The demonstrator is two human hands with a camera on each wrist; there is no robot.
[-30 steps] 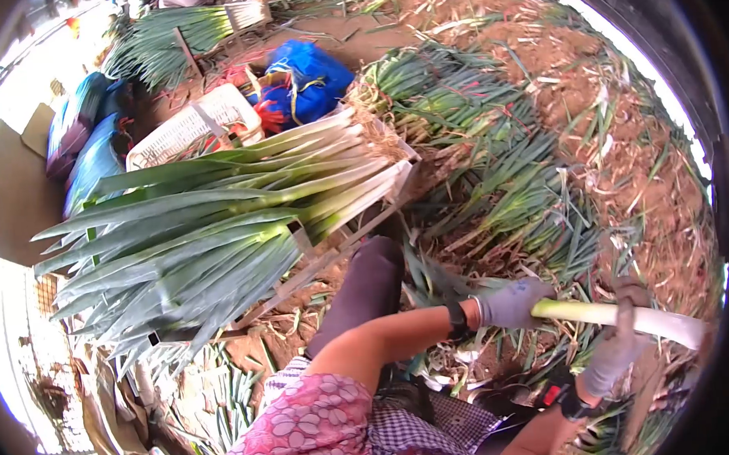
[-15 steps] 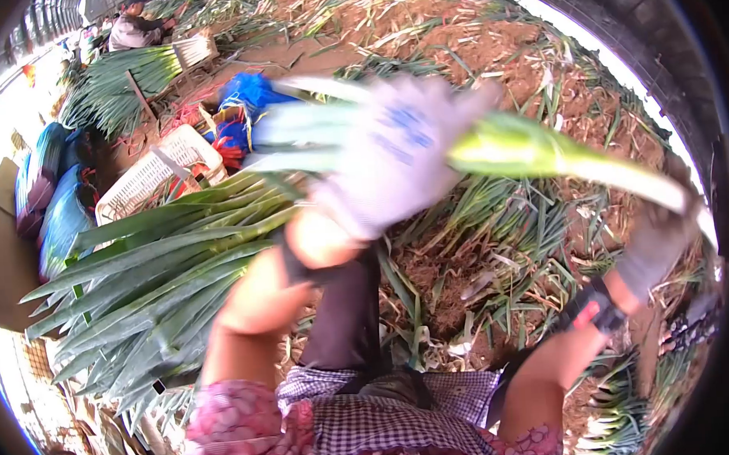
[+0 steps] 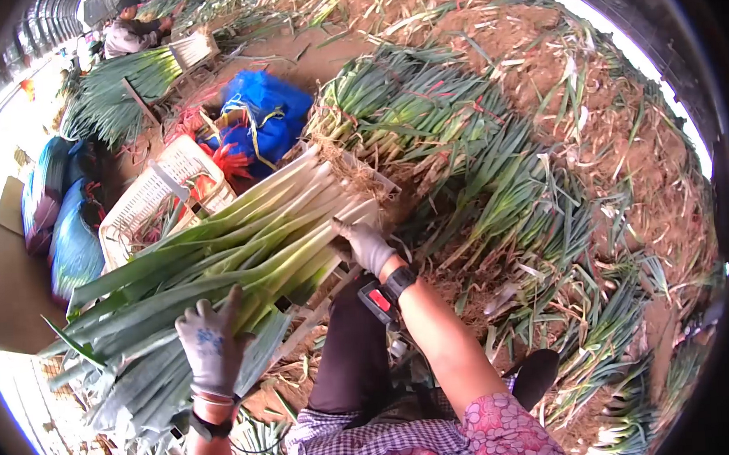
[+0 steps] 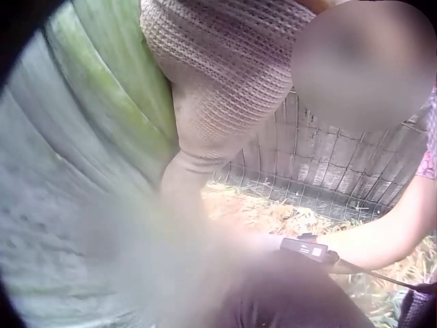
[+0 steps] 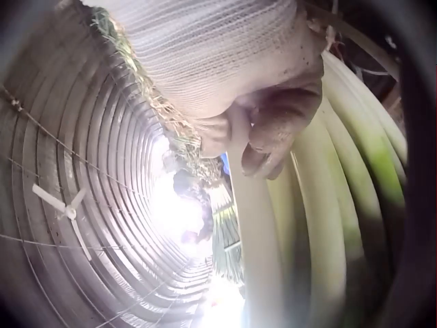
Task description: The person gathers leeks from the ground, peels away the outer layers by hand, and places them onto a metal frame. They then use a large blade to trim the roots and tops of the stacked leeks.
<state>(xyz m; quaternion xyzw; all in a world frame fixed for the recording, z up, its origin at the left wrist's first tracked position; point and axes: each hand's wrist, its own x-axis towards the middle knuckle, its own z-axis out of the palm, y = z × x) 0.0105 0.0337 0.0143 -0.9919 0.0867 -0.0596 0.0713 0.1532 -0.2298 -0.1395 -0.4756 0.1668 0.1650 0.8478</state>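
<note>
A thick pile of leeks (image 3: 249, 233) lies across a low wooden rack (image 3: 304, 325), roots to the right and green leaves fanned to the left. My gloved right hand (image 3: 365, 245) is at the white ends. Seen from the right wrist, that gloved hand (image 5: 266, 102) curls its thumb and fingers around one white leek stalk (image 5: 256, 225), beside other stalks. My gloved left hand (image 3: 210, 344) rests on the green leaves with its fingers extended. In the left wrist view the left glove (image 4: 218, 89) lies against broad leaves (image 4: 89, 116).
Behind the pile are a white plastic basket (image 3: 137, 210) and a blue bag (image 3: 268, 109). Bundled leeks (image 3: 493, 171) cover the ground to the right, beside soil strewn with leaf scraps (image 3: 618, 181). Another person (image 3: 128, 34) sits at a farther leek stack (image 3: 122, 92).
Both hands have swung from the right over to the pile, carrying a leek that now lies on it. The left hand has moved to the leaves, the right to the white ends.
</note>
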